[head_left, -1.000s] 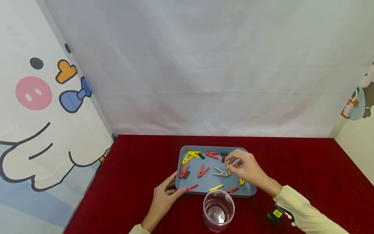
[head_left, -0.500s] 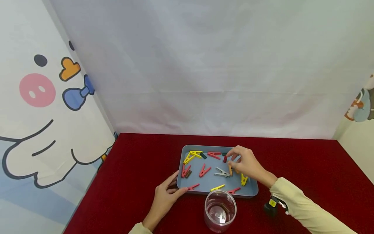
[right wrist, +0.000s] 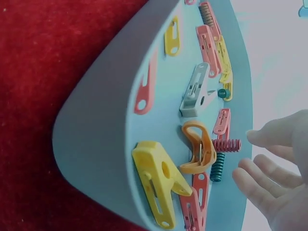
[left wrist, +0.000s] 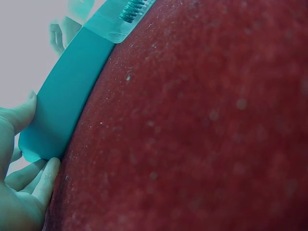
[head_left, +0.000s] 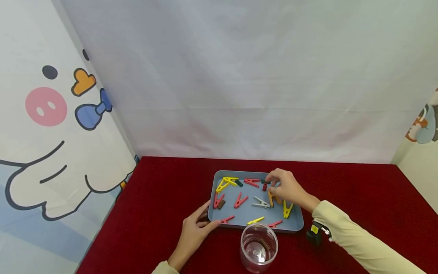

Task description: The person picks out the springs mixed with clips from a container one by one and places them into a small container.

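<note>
A blue-grey tray [head_left: 251, 194] holds several red and yellow plastic clips, a grey clip [right wrist: 194, 96] and an orange clip [right wrist: 195, 168]. My left hand [head_left: 193, 233] grips the tray's near left corner, thumb on the rim and fingers beneath. Over the tray's right part is my right hand [head_left: 289, 188], its thumb and fingertips apart with nothing between them. Just ahead of those fingertips lies a small red spring [right wrist: 228, 145], with a dark green spring [right wrist: 217, 168] beside it. A yellow clip [right wrist: 156, 180] lies near the tray's right end.
A clear cup [head_left: 252, 265] with a coiled spring inside stands against the tray's near side. The table has a red cloth [head_left: 171, 186], and a white curtain [head_left: 260, 95] hangs behind it. A black device [head_left: 314, 236] hangs beneath the right sleeve.
My right hand has let go of the orange clip, which now lies in the tray. The fingers have moved slightly away, toward the red spring. My left hand keeps its grip.
</note>
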Motion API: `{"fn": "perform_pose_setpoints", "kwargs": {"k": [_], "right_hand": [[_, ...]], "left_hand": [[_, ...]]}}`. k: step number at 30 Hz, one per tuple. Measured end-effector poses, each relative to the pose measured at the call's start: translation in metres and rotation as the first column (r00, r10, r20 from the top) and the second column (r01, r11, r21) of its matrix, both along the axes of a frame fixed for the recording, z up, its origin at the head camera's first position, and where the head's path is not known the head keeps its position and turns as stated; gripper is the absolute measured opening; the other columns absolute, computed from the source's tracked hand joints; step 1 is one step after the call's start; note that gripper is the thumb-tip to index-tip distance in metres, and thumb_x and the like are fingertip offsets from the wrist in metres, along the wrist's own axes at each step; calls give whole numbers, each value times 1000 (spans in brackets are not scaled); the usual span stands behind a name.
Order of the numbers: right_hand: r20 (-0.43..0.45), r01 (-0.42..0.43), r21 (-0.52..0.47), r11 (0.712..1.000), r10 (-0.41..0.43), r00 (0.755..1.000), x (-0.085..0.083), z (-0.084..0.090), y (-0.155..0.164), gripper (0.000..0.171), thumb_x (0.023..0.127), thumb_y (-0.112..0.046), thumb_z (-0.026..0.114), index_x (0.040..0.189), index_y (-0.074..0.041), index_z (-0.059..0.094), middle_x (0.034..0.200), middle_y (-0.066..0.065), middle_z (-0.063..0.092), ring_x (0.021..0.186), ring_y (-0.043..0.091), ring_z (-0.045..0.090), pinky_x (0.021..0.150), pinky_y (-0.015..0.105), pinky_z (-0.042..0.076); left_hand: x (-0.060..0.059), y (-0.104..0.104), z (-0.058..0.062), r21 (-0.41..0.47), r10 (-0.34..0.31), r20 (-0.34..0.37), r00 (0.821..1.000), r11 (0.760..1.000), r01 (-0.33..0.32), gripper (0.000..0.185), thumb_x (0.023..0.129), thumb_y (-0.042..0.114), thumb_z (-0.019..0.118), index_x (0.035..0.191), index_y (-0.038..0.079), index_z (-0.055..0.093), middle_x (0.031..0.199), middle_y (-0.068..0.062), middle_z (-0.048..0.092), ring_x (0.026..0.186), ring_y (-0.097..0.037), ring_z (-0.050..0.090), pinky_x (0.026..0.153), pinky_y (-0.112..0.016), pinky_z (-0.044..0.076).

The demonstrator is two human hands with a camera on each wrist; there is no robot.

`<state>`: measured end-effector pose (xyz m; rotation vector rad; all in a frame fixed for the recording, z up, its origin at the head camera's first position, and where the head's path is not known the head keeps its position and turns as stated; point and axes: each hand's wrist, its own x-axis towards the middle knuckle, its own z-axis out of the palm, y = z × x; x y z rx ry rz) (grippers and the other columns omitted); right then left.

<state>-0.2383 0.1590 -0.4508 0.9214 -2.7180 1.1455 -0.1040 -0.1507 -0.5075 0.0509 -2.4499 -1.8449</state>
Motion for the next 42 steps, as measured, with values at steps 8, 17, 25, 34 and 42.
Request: {"fn": "perform_pose_setpoints", "kwargs": {"k": [8, 17, 25, 34, 42], "right_hand": [[28, -7, 23, 1000, 6, 1000, -5, -2, -2, 15, 86, 4, 76, 101, 4, 72, 101, 18, 67, 80, 20, 64, 65, 26, 53], [43, 10, 87, 996, -13, 999, -8, -8, -4, 14, 88, 1, 75, 101, 2, 75, 98, 14, 67, 79, 17, 62, 67, 27, 51], [27, 5, 71, 997, -7, 1000, -9, -13, -4, 11, 88, 0, 77, 99, 1, 75, 96, 12, 67, 77, 15, 62, 67, 26, 52], [-40, -26, 25, 999, 27, 999, -12, -18, -6, 11, 87, 3, 78, 98, 1, 77, 94, 11, 68, 74, 14, 62, 66, 25, 51], [-30, -13, 24, 1000, 14, 999, -11, -17, -9, 7, 86, 6, 76, 92, 2, 76, 89, 10, 69, 75, 16, 65, 67, 26, 54]], "left_hand": [[0, -1, 0, -2, -1, 1, 1000, 1000, 1, 67, 88, 23, 84, 149, 16, 56, 141, -17, 62, 121, -31, 64, 86, -26, 59], [0, -1, 0, -9, 1, 6, 1000, 1000, -1, 67, 88, 25, 84, 149, 16, 57, 139, -18, 63, 120, -30, 65, 85, -26, 59], [0, -1, 1, -17, -5, 0, 1000, 1000, 5, 67, 88, 25, 84, 148, 15, 57, 137, -18, 64, 119, -30, 65, 83, -25, 59], [0, -1, 1, -14, -1, -5, 1000, 1000, 1, 67, 88, 24, 84, 148, 14, 57, 140, -18, 63, 119, -31, 65, 83, -24, 59], [0, -2, 1, -7, -6, -3, 1000, 1000, 5, 66, 88, 24, 84, 148, 15, 57, 137, -19, 64, 118, -30, 65, 83, -24, 59]]}}
